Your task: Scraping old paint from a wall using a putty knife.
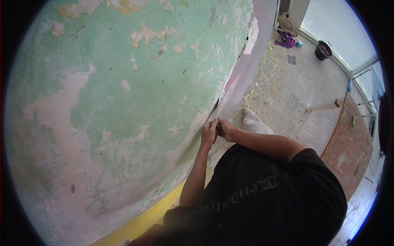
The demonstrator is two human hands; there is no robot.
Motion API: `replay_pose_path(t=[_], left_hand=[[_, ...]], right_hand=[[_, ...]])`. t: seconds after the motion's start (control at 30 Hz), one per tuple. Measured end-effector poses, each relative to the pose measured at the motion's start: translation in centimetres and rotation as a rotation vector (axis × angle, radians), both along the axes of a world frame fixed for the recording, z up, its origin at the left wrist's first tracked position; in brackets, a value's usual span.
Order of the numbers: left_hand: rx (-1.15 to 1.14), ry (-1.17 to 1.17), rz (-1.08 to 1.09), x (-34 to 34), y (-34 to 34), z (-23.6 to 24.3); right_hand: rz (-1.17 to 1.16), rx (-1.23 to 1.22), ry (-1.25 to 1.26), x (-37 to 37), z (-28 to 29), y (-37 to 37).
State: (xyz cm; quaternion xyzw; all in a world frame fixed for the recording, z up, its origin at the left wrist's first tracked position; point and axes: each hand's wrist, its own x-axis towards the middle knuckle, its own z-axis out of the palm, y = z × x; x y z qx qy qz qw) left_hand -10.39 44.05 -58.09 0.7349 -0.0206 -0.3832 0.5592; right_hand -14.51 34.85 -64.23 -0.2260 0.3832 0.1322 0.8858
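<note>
My left hand [208, 133] and my right hand [225, 128] meet close together at the lower edge of a patchy wall [143, 98]. Both sets of fingers are closed, but whatever lies between them is too small and hidden to name. The wall is pale green with pinkish bare plaster and flaking patches. Just above my fingers runs a dark narrow gap [215, 104], beside a pale pink-white strip of wall [238, 84] along the corner.
Rubble and flakes cover the tiled floor [271, 78]. A black bucket [323, 50] stands far right, near a purple cloth [286, 40] and a grey square plate [292, 60]. A brown tabletop [349, 143] with pale legs is to my right. Yellow [139, 221] shows along the wall's near edge.
</note>
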Motion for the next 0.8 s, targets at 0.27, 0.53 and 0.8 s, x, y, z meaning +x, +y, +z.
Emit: replay_pose_path(t=[0.27, 0.53, 0.8], left_hand=[[0.096, -0.111, -0.089, -0.6, -1.7, -0.2], [0.068, 0.089, 0.06, -2.7, 2.3, 2.2], [0.071, 0.021, 0.064, -3.1, 2.9, 2.4]], right_hand=[[-0.012, 0.025, -0.042, -0.9, 2.4, -3.2], [0.125, -0.05, -0.058, -0.9, 4.7, -1.7], [0.083, -0.784, -0.152, -1.6, 6.1, 0.0]])
